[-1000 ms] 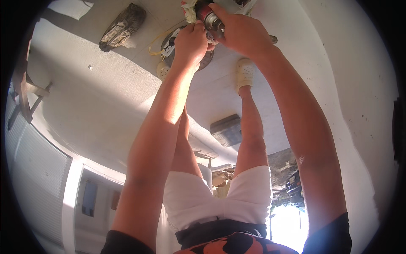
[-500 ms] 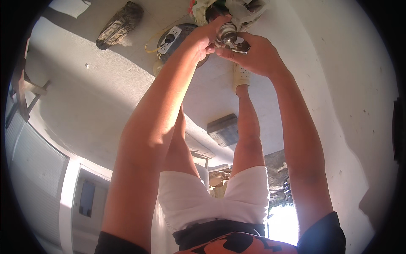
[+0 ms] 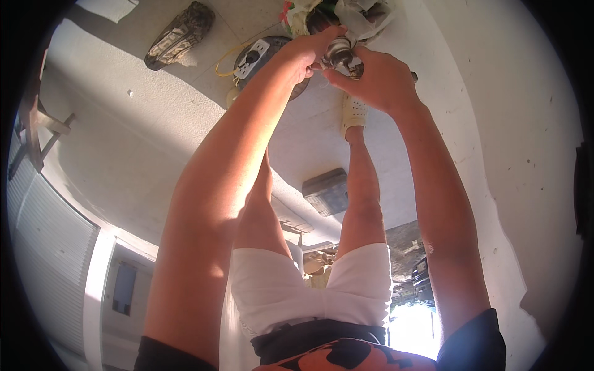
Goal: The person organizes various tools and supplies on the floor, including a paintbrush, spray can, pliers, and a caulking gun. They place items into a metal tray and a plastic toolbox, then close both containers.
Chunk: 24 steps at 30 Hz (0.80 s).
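Note:
At the top of the view I hold a silver, round, stepped metal fitting (image 3: 340, 52) up in front of me. My left hand (image 3: 303, 54) is closed round its left side, thumb along the top. From the right, my right hand (image 3: 382, 80) curls its fingers and thumb round a shiny metal tool (image 3: 356, 69) against the fitting's lower right. A dark rounded end pokes out behind that hand, perhaps the tool's handle. The exact kind of tool is hidden by my fingers.
Beyond my hands lies a translucent plastic bag (image 3: 365, 18). A yellow-corded reel with white sockets (image 3: 263, 49) and a camouflage-patterned bag (image 3: 180, 36) rest on the floor at left. A dark case (image 3: 327, 191) lies between my legs. A white wall (image 3: 495, 93) rises at right.
The metal fitting has moved slightly down and right with both hands. The shiny tool has turned at the fitting, and a dark end now shows behind my right hand.

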### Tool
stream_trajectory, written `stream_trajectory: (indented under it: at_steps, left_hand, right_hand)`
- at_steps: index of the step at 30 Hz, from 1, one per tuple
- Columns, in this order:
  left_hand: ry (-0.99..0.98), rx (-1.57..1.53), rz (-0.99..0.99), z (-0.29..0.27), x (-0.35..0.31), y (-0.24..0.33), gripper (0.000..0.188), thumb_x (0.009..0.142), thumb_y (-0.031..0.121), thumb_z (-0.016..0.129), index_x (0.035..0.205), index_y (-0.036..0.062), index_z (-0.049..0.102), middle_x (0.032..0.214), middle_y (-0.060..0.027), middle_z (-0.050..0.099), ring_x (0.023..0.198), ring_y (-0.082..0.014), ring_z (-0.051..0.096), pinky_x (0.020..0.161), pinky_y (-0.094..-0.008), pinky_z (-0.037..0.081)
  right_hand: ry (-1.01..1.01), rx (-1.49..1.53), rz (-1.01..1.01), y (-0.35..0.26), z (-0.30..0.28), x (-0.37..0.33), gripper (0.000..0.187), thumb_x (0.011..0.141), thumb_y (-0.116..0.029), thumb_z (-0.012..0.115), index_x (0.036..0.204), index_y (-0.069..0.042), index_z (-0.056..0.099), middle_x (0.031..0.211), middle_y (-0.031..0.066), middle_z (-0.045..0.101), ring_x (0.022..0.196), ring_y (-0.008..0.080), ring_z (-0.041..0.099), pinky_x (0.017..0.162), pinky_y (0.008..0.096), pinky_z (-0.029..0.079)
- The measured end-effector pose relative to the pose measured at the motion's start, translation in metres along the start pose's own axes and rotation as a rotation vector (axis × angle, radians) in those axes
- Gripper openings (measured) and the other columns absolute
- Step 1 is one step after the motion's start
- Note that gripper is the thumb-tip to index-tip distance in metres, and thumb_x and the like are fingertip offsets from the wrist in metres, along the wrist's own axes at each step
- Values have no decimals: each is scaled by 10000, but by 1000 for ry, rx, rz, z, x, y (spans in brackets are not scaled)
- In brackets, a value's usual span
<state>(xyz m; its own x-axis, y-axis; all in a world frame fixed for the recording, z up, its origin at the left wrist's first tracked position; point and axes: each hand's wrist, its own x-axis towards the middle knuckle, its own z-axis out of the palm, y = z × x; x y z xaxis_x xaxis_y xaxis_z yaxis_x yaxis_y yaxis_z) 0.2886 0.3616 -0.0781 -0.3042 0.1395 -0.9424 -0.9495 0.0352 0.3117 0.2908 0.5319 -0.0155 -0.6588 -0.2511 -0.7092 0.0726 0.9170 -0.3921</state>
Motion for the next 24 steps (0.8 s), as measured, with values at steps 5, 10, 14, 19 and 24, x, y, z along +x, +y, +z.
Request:
stream_trajectory:
  at_steps: [5,10,14,19,24]
  left_hand:
    - [-62,-53,10,-6,-3,-9,436,915,628,684,935,193,678,766,68,633,606,-17,493,491,-207,239]
    - [180,-278,35,0,0,-29,779,850,714,723,1261,56,659,1324,-150,623,1190,-265,589,981,-394,490]
    - [414,-229,121,6,-7,-45,738,874,618,768,1180,-37,621,1221,-162,649,1114,-240,616,966,-390,495]
    - [416,-194,238,20,-13,-48,604,956,570,704,1146,0,643,989,-59,627,824,-128,576,728,-296,481]
    - [344,-215,325,33,-8,-37,456,1006,437,656,1176,15,664,1088,-67,654,933,-149,610,800,-334,497]
  right_hand:
    - [28,457,99,22,3,-8,667,863,-662,706,1077,-33,766,832,46,723,783,182,672,770,341,531]
    - [186,617,85,22,2,-34,561,908,-509,736,1204,-33,721,941,79,730,790,161,658,776,339,531]
    - [256,651,63,13,-9,-28,575,914,-387,752,1360,-38,649,1007,109,751,840,171,686,802,345,542]
    - [130,300,-128,17,-25,44,540,971,-301,692,1460,-92,599,1063,114,756,889,170,700,788,346,556]
    - [249,151,-260,30,-21,111,507,963,-314,694,1414,-89,635,1066,139,759,931,269,715,835,406,567]
